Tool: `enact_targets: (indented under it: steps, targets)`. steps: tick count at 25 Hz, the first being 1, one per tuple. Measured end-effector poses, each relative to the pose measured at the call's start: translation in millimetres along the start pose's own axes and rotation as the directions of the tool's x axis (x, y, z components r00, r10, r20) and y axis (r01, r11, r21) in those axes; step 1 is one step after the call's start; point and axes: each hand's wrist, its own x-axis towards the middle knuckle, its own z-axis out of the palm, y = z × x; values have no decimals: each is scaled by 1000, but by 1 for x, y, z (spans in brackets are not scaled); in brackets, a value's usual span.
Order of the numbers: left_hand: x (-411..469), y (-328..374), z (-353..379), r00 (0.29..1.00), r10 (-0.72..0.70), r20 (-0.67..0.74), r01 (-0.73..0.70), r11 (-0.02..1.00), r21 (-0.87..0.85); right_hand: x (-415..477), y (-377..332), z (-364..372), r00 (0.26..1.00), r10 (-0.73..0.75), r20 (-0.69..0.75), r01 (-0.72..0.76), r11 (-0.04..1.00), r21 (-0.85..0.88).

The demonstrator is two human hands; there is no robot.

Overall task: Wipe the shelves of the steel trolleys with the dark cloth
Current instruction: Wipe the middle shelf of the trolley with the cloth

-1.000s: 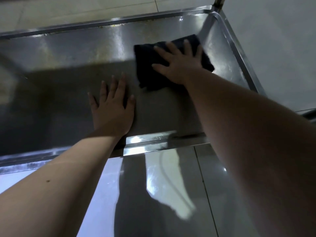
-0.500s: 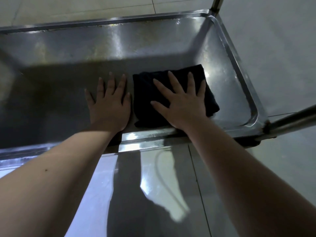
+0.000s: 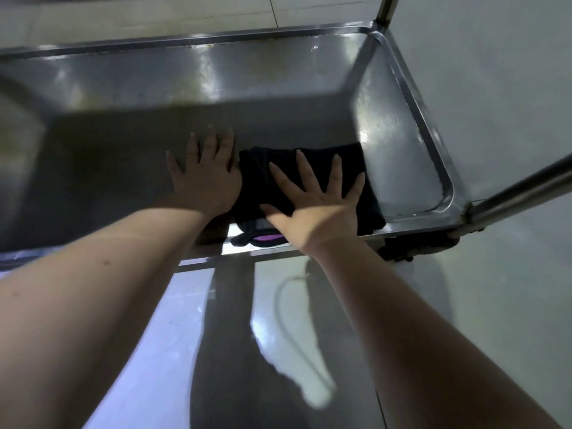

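Roughly rectangular, the dark cloth (image 3: 258,179) lies folded flat on the trolley shelf (image 3: 402,150), long axis running left to right, parallel to the shelf's near edge. It sits by the near edge, toward the near right corner, and its near left part drapes over the rim. Count: one cloth, one shelf in view, two hands, two steel tubes, one caster. Cloth looks black to very dark, soft and towel-like, with bunched folds along its left side. A purple patch (image 3: 267,239) shows at its near left corner; cannot tell whether it is trim or a reflection. Right hand (image 3: 318,212) lies palm down on the cloth, fingers straight and spread, pointing at the far edge, pressing and not gripping. Left hand (image 3: 205,178) lies palm down on bare steel just left of the cloth, fingers straight and closer together, thumb side touching the cloth's left edge; it holds nothing. Shelf is a shallow steel tray with a raised rim, dull in shadow across the near half, glaring on the far wall and right end. An upright post (image 3: 385,7) rises at the far right corner. A slanted tube (image 3: 523,187) meets the near right corner, with the dark caster (image 3: 414,246) below it. Glossy tiled floor (image 3: 309,335) lies beneath.
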Motion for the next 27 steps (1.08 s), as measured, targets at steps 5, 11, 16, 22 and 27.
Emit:
enact_targets:
  steps: [5,11,16,22,27]
  targets:
    - [-10,-92,-20,998,37,-44,-34,998,54,-1,7,-2,1000,24,0,-24,1000,-19]
    - [-24,-125,-10,995,-75,-68,79,995,56,-4,-7,-2,999,20,39,-22,999,43]
    - [-24,-129,-5,994,-59,-89,64,997,54,9,-81,10,992,-124,-10,124,992,-24]
    - [-28,-123,-5,992,-57,-115,63,997,44,132,-81,-14,996,-11,85,8,999,35]
    - [-26,-123,-7,992,-64,-104,65,998,2,172,-89,-26,992,-23,128,15,998,58]
